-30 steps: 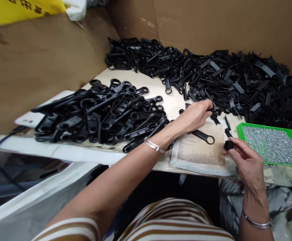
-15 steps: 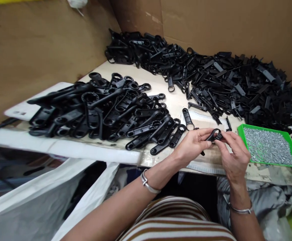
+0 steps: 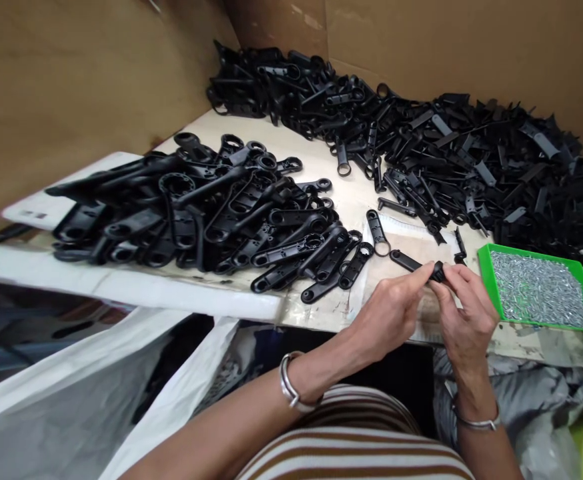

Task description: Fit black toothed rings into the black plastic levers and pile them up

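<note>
Both hands meet over the near edge of the work surface around a small black plastic part (image 3: 438, 271). My left hand (image 3: 394, 303) is closed, its thumb and forefinger pinching the part's left side. My right hand (image 3: 467, 310) pinches the same part from the right. Fingers cover much of it. A black plastic arm with a rounded end (image 3: 404, 260) reaches out from behind my left fingertips; whether it joins the held part I cannot tell. Just beyond lies a black arm with a ring end (image 3: 378, 233), touching a pale sheet (image 3: 421, 241).
A heap of black ring-ended arms (image 3: 231, 200) spreads to the left. Larger piles of black parts (image 3: 471, 147) line the cardboard wall (image 3: 421, 47). At right stands a green tray (image 3: 486, 280) of small metal pins or screws (image 3: 539, 287). A white bag (image 3: 96, 393) hangs below the edge.
My left hand has turned, its fingers now pointing into the part from the left. The ring seen between the hands is now mostly covered, and the black arm beside them shows more.
</note>
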The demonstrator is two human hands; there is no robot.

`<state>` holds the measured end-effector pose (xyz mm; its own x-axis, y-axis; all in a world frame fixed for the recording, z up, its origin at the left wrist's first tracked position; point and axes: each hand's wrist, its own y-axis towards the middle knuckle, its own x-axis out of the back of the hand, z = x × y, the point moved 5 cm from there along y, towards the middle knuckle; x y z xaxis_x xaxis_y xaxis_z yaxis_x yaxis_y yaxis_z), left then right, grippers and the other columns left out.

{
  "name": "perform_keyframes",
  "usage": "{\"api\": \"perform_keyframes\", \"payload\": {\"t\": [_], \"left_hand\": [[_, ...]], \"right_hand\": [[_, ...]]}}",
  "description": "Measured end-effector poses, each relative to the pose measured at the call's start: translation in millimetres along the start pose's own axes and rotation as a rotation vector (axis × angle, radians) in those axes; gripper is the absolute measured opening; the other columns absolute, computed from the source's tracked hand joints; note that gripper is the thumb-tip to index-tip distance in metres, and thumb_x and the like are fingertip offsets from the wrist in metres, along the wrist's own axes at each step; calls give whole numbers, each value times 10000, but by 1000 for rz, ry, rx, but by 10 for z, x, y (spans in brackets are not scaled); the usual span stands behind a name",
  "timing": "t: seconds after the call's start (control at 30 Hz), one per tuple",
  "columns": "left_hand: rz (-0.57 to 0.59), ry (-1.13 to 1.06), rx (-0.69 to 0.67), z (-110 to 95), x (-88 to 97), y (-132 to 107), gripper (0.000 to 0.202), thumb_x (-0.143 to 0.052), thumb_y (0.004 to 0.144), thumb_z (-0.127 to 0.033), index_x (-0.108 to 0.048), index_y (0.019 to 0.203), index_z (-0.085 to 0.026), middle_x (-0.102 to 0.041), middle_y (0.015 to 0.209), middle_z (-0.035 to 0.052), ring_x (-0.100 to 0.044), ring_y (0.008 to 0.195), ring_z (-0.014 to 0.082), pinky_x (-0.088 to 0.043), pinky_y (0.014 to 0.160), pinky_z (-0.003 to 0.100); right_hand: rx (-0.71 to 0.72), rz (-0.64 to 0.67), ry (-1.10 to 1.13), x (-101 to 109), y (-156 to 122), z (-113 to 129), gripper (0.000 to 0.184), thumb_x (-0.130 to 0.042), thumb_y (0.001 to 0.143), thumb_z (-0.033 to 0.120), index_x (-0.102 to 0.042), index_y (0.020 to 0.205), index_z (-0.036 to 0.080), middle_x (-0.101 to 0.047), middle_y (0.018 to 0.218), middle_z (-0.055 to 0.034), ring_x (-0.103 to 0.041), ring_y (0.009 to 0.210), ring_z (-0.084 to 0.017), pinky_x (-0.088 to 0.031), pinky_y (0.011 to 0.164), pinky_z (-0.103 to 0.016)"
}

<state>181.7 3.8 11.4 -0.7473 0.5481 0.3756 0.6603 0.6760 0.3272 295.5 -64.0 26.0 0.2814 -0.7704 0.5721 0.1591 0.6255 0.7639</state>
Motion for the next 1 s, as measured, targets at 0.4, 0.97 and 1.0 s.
{"api": "perform_keyframes", "payload": {"t": [0.4, 0.97, 1.0], "left_hand": [[110, -713, 250, 225, -74, -90, 409, -574, 874, -166, -622, 1280, -164, -629, 1327, 107, -577, 1235, 249, -465, 1041, 365], [-16, -396, 279, 240, 99, -382, 371, -530, 915, -259, -653, 1245, -142, -755, 865, 60, -652, 622, 124, -525, 578, 209], [-50, -356, 259, 261, 117, -401, 359, -531, 916, -249, -657, 1231, -131, -755, 825, 57, -670, 634, 134, -541, 595, 217]], "right_hand": [[-464, 294, 427, -143, -131, -316, 396, -732, 803, 402, -677, 1160, 241, -654, 1087, -65, -666, 958, -193, -589, 839, -337], [-570, 444, 439, -171, -295, 71, 312, -590, 909, 310, -693, 1196, 247, -668, 889, -29, -652, 802, -149, -569, 726, -269], [-624, 452, 454, -230, -321, 82, 310, -589, 905, 320, -702, 1181, 238, -667, 887, -34, -651, 796, -153, -574, 718, -276]]}}
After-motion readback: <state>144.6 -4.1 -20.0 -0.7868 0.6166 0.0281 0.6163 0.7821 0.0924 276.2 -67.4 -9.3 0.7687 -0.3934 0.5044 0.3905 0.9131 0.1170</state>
